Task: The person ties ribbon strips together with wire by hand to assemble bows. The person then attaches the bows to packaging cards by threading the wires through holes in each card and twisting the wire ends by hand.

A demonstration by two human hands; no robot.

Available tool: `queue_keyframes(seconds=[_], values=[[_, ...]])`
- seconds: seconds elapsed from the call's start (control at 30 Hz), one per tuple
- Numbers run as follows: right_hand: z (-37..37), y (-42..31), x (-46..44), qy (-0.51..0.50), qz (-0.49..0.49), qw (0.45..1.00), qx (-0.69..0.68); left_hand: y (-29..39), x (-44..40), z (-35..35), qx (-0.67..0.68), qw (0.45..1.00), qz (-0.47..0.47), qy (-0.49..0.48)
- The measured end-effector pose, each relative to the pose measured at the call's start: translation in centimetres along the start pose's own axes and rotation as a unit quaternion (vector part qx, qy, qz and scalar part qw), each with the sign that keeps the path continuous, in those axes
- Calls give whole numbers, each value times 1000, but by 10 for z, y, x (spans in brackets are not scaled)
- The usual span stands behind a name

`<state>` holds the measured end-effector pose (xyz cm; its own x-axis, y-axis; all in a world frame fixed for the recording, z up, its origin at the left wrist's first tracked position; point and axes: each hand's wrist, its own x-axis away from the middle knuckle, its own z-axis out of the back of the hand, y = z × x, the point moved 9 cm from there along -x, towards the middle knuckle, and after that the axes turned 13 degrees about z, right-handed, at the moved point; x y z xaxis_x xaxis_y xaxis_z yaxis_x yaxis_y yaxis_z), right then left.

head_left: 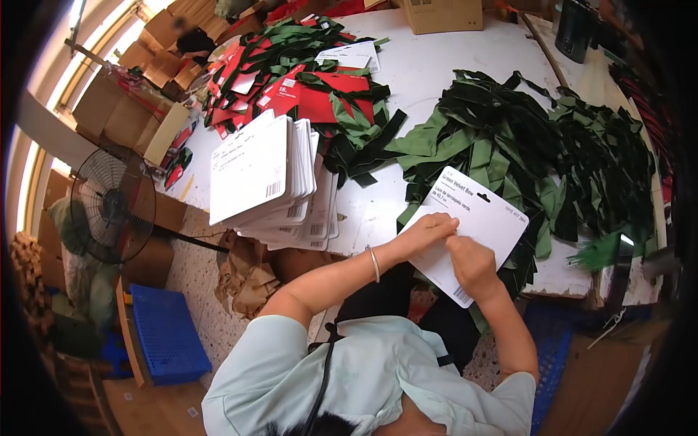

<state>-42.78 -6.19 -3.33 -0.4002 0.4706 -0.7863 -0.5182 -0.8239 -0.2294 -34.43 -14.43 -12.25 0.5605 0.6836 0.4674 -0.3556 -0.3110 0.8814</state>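
Note:
A white printed card (502,221) headed "Green Velvet Bow" is tilted at the table's front edge. My left hand (430,234), with a bangle at the wrist, is closed at the card's middle, its fingertips pinched together. Right beside it my right hand (472,265) is closed in a fist over the card. Whatever small thing the fingers hold is hidden. Green velvet bows (502,138) lie heaped behind the card. To the left stands a stack of white cards (251,171).
Red cards with green bows (320,91) are piled at the back left of the white table (425,54). A cardboard box (443,16) stands behind. A fan (113,196) and a blue basket (171,334) are at left. Another person (195,42) is far back.

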Motion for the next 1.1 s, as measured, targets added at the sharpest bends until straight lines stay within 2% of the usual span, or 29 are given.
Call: queue_keyframes(seconds=[0.07, 0.13, 0.2, 0.27, 0.33, 0.37, 0.43, 0.5, 0.57, 0.63, 0.67, 0.7, 0.73, 0.77, 0.8, 0.83, 0.9, 1.0, 1.1], values=[[-4, -16, 5, -32, 43, 998, 33, -1, -2, -2, 21, 999, 22, -13], [-1, -24, 9, -34, 58, 997, 45, 7, -1, -9, -46, 998, -28, -34], [-8, -24, 20, -68, 49, 996, 40, 7, 1, -13, -34, 998, -31, -34], [-5, -25, 21, -66, 48, 996, 41, 8, 1, -13, -21, 999, -32, -32], [-4, -25, 20, -65, 45, 996, 39, 10, -1, -11, -96, 994, -54, -7], [0, -25, 15, -33, 50, 998, 37, 11, -3, -10, -95, 994, -53, -8], [4, -28, 12, -4, 54, 998, 33, 3, -9, -9, -120, 992, 11, -33], [-4, -32, 13, -49, 62, 996, 41, 0, -11, -11, -133, 990, 27, -37], [-7, -34, 15, -77, 60, 994, 53, 4, -12, -11, -203, 978, -50, 4], [-10, -35, 28, -94, 56, 991, 82, 7, -9, -18, -169, 978, -116, -30], [-10, -29, 36, -91, 22, 994, 61, -3, -15, -12, -130, 983, -133, 10], [-9, -21, 44, -85, -30, 995, 46, -14, -13, -12, -72, 995, -63, 10], [-1, -15, 44, -40, -66, 997, 20, -4, -2, -12, -72, 990, -112, 54], [4, -5, 47, -28, -120, 992, 7, -10, 0, -14, -48, 994, -82, 59], [8, 5, 50, 10, -161, 987, -22, 0, 11, -12, -61, 976, -159, 134], [8, 16, 52, 14, -211, 977, -33, 7, 19, -15, -80, 965, -202, 148], [6, 33, 46, 10, -276, 959, -62, 13, 34, -16, -156, 926, -251, 234], [-6, 56, 38, -7, -273, 962, -3, 10, 39, -22, -187, 884, -311, 294], [-27, 60, 21, -66, -245, 967, -17, 15, 51, -28, -191, 842, -383, 327]])
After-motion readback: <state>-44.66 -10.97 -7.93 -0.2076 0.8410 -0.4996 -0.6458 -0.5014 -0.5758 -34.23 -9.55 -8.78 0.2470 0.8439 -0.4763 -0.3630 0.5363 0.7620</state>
